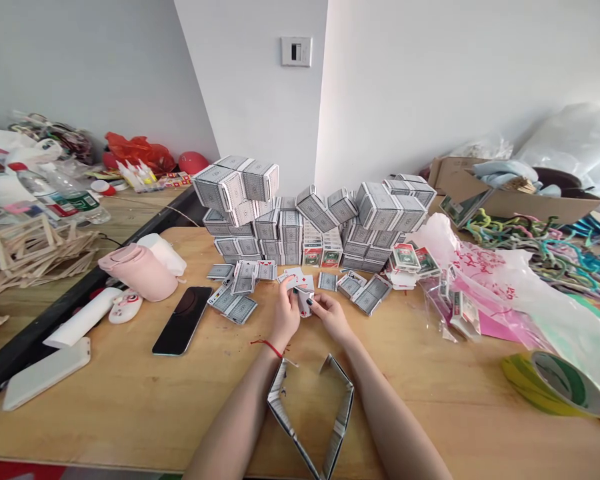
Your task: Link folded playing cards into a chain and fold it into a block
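Note:
My left hand (287,312) and my right hand (329,316) meet over the middle of the table, both closed on a playing card (305,305) that shows a red pip. Just behind them lie loose face-up cards (289,273). Between my forearms stands an angular open frame of linked folded cards (341,427). Beyond my hands rises a structure of box-shaped card blocks (290,233) with grey patterned backs. Small piles of cards lie on both sides, one pile (235,305) at left and another (373,293) at right.
A black phone (183,320), a pink roll (143,273) and a white power bank (47,373) lie at left. At right are card packs (405,259), crumpled plastic (495,280) and a yellow-green tape roll (555,383). Colourful pipe cleaners (510,237) lie farther back.

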Demonstrator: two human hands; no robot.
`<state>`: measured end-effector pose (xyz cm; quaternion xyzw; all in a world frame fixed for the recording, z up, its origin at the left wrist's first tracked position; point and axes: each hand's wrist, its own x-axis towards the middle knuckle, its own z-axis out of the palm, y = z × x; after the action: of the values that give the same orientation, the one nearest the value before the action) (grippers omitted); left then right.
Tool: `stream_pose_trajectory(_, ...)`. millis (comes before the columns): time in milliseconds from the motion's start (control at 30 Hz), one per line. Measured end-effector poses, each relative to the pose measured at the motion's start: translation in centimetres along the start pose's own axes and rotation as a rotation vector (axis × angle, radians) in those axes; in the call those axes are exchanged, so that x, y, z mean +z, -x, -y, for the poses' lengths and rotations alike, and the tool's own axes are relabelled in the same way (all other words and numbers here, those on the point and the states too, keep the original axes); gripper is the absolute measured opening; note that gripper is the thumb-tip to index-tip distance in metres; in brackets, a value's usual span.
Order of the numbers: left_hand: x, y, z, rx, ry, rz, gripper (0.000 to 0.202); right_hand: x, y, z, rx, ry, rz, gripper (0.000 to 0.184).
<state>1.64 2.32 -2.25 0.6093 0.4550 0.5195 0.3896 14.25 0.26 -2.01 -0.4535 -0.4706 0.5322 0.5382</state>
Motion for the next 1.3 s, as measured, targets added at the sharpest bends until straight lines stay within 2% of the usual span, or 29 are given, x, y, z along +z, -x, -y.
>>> stream_pose_trajectory(200, 0.1, 0.1, -0.6, 0.054, -0.105, 0.027, 0.018, 0.0, 0.2, 0.0, 0.063, -0.047, 0.048, 0.030)
stream_pose_trajectory(333, -0.1, -0.1, -1.1, 0.175, -0.190, 0.025, 0.023, 0.2, 0.4, -0.1, 0.129, -0.187, 0.097, 0.032)
stream_pose_trajectory(500, -0.3, 0.0, -1.5, 0.286, -0.204, 0.100, 0.027, 0.4, 0.5, 0.3, 0.154, -0.265, 0.111, 0.031)
stream_pose_trajectory(667, -0.2, 0.1, -1.2, 0.329, -0.268, 0.021, 0.023, 0.5, 0.4, 0.3, 0.131, -0.257, 0.059, 0.029)
stream_pose_trajectory(900, -0.3, 0.2, -0.8, 0.355, -0.366, -0.041, 0.025, 0.6, 0.1, 0.0, 0.079, -0.206, 0.001, 0.028)
stream_pose_trajectory(1100, -0.2, 0.2, -0.9, 0.343, -0.405, -0.050, 0.024, 0.7, 0.0, -0.3, 0.120, -0.167, -0.081, 0.034)
stream_pose_trajectory(1233, -0.2, 0.2, -1.0, 0.318, -0.412, -0.071, 0.023, 0.7, 0.0, 0.0, 0.134, -0.251, -0.084, 0.033)
stream_pose_trajectory(1300, -0.4, 0.1, -0.7, 0.271, -0.410, -0.118, 0.022, 0.6, -0.1, 0.3, 0.131, -0.324, -0.086, 0.032)
